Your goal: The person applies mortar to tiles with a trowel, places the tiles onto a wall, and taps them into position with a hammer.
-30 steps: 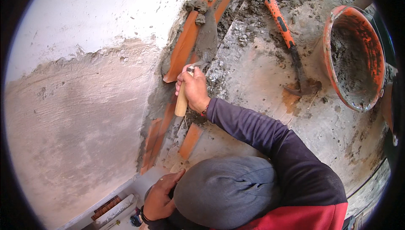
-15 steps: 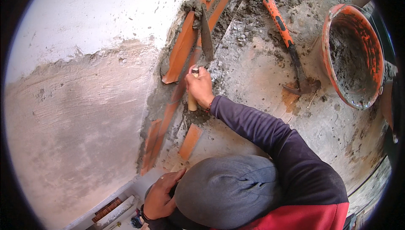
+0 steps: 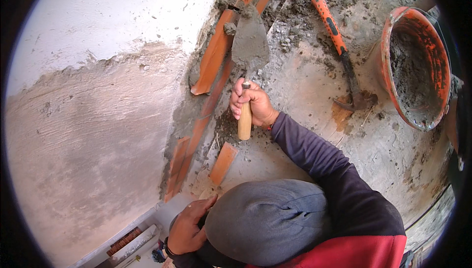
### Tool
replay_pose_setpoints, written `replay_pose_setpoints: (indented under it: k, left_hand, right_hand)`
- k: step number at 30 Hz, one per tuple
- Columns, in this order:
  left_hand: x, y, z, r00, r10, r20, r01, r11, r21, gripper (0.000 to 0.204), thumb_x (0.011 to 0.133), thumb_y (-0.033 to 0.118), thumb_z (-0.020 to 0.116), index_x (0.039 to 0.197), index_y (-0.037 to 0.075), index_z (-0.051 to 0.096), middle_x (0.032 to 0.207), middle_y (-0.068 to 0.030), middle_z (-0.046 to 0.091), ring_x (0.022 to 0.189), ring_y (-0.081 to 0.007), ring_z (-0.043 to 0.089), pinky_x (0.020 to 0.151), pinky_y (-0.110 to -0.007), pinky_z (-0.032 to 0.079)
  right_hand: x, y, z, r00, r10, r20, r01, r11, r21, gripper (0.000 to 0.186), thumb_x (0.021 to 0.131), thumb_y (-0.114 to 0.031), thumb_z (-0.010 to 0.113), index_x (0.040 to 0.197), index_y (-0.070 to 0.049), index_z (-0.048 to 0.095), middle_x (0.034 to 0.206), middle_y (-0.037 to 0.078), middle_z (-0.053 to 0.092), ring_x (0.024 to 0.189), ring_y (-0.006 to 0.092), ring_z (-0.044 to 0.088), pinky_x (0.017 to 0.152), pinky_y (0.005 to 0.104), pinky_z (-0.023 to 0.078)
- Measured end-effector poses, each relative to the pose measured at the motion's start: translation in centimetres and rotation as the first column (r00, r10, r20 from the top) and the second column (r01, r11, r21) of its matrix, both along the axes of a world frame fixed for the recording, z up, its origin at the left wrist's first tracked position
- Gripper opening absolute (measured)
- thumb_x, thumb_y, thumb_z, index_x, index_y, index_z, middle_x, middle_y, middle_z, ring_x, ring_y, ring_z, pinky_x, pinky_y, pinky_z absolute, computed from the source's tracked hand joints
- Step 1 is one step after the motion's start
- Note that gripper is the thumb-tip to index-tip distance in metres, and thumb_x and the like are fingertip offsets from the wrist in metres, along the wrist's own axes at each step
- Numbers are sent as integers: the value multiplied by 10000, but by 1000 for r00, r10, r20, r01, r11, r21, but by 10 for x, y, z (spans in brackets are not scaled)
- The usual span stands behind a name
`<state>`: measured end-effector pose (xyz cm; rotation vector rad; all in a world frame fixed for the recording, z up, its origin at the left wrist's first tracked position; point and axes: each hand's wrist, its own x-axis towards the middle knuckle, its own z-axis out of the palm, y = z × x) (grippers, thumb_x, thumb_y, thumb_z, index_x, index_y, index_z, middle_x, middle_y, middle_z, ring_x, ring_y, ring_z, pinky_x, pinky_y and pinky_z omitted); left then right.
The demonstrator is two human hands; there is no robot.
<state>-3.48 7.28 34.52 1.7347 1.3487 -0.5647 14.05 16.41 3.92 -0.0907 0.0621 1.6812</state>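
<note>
Now, beginning from the left, the wall (image 3: 98, 130) looks unchanged, and the left hand (image 3: 189, 228) stays raised against the side of the grey cap (image 3: 265, 219); whether its grip holds anything, I cannot tell. The low bricks (image 3: 178, 167), the long brick (image 3: 215, 54) and the loose piece (image 3: 223, 163) have kept their places. The change is further right: the right hand (image 3: 255, 105) has moved a little away from the long brick, its grip wrapped firmly around the wooden handle of the trowel (image 3: 250, 39). Half a second ago the blade showed only its narrow side; now its broad face, coated with grey mortar (image 3: 250, 49), is visible just beside the long brick. In my judgement, this means the mortar is being handled on the blade rather than pressed along the brick. The hammer (image 3: 348, 69) still lies on the concrete (image 3: 305, 96), and the bucket (image 3: 439, 66) remains at far right, with mortar inside.
</note>
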Motion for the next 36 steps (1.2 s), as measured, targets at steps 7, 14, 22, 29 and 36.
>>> replay_pose_setpoints:
  k: [7, 14, 22, 29, 36]
  left_hand:
    - [1, 2, -4, 999, -10, 36, 9, 1000, 20, 579, 851, 201, 677, 1388, 50, 524, 1225, -193, 630, 1113, -349, 613, 943, -388, 485]
    - [-2, 2, -6, 999, 39, 11, -38, 999, -10, 578, 847, 179, 687, 1387, 50, 526, 1232, -187, 629, 1120, -338, 614, 956, -385, 483]
    - [0, 3, -4, 998, 57, 7, -57, 998, -14, 574, 843, 151, 682, 1384, 41, 525, 1243, -192, 629, 1142, -336, 612, 961, -381, 488]
    - [-1, 0, -3, 996, 88, 6, -88, 996, -17, 561, 843, 146, 680, 1374, 41, 535, 1250, -190, 629, 1150, -339, 609, 957, -382, 492]
    - [5, 3, -3, 999, 53, 1, -53, 999, 4, 568, 843, 148, 686, 1380, 49, 531, 1233, -187, 629, 1127, -338, 614, 952, -381, 492]
  right_hand:
    - [11, 14, 0, 993, 49, 106, -37, 992, -119, 180, 794, 16, 495, 905, -108, 429, 697, 74, 472, 565, 200, 496, 493, 347, 470]
    - [-32, 21, -3, 996, 38, 79, -23, 984, -176, 192, 792, 21, 502, 912, -112, 433, 710, 75, 476, 579, 218, 511, 498, 372, 474]
    - [-9, -11, 21, 976, 74, -205, -55, 994, 96, 134, 749, -13, 526, 830, -84, 445, 665, 89, 465, 552, 237, 521, 480, 382, 476]
    - [18, 2, 42, 608, -540, 582, 699, 712, -69, 122, 844, 42, 502, 919, -52, 484, 750, 69, 554, 646, 159, 566, 591, 300, 486]
    - [-13, 24, -16, 391, 47, 919, 563, 778, -279, 88, 828, -40, 575, 912, -56, 553, 743, 25, 588, 635, 111, 540, 572, 286, 442]
